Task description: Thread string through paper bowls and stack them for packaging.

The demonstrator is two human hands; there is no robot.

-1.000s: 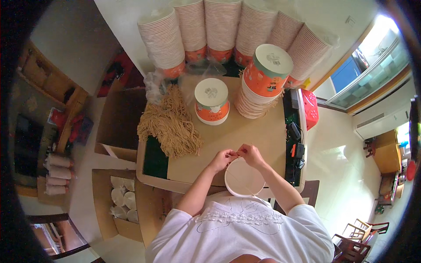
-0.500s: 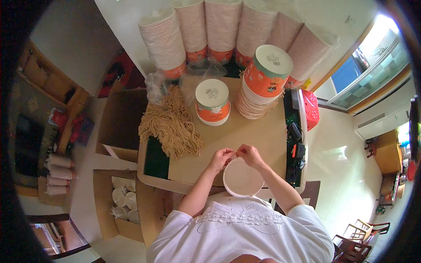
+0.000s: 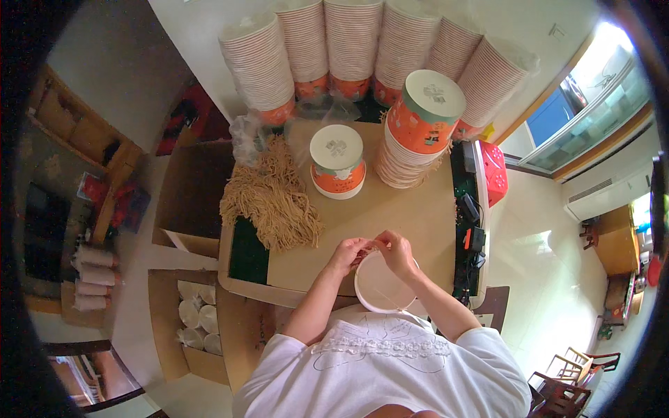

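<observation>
An open white paper bucket (image 3: 382, 281) rests against my shirt at the table's near edge, its mouth facing up. A thin tan cord (image 3: 382, 287) runs across the mouth to the near rim. At the far rim, my left hand (image 3: 350, 255) is closed with its fingers pinched at the bucket's edge. My right hand (image 3: 395, 252) pinches close beside it, on the cord's far end; the fingertips partly hide the grip. A heap of tan cords (image 3: 272, 198) lies beyond my left hand. Past both hands stands an upside-down orange and green paper bucket (image 3: 338, 162).
At the right stands a stack of upturned buckets (image 3: 426, 129). Tall plastic-wrapped bucket stacks (image 3: 352, 49) line the wall. Black adapters and cables (image 3: 475, 240) lie along the right table edge. A cardboard box (image 3: 198, 324) with wrapped white items sits at the left; a red stool (image 3: 493, 174) is at the right.
My right hand has shifted slightly with its fingers bent further over the rim. The cord now shows across the bucket's mouth. The left hand stays nearly in place.
</observation>
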